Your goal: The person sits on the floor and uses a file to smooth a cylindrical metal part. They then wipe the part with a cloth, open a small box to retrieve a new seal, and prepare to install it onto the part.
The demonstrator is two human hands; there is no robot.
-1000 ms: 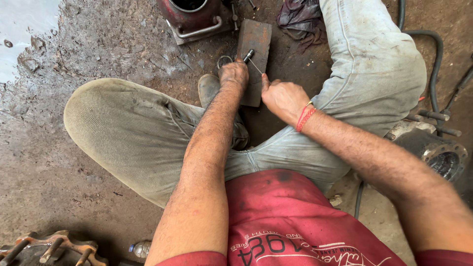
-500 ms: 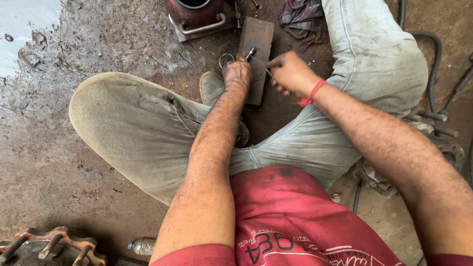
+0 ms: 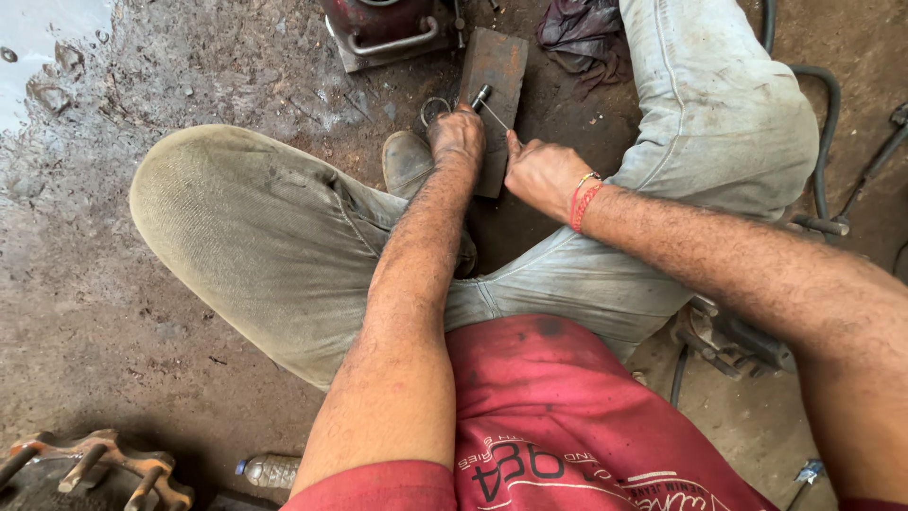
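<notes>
Fingers of the left hand (image 3: pixel 456 134) clamp a small metal part (image 3: pixel 480 96) on the block (image 3: pixel 496 71), right hand (image 3: pixel 541 173) pinching a thin wire (image 3: pixel 494 115) beside it, work apparently mid-way.

A rust-brown metal block (image 3: pixel 496 95) is being observed on a dark, stained floor (image 3: pixel 113 312). Faded grey-green trousers (image 3: pixel 265 237), a red printed shirt (image 3: pixel 567 426) and a red-orange wrist thread (image 3: pixel 584 203) are being noted.

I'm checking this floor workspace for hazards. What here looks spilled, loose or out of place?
A pale wet patch spreads over the floor at top left, and a plastic bottle lies on its side near the bottom. A black hose loops past the knee. Otherwise nothing stands out.
</notes>
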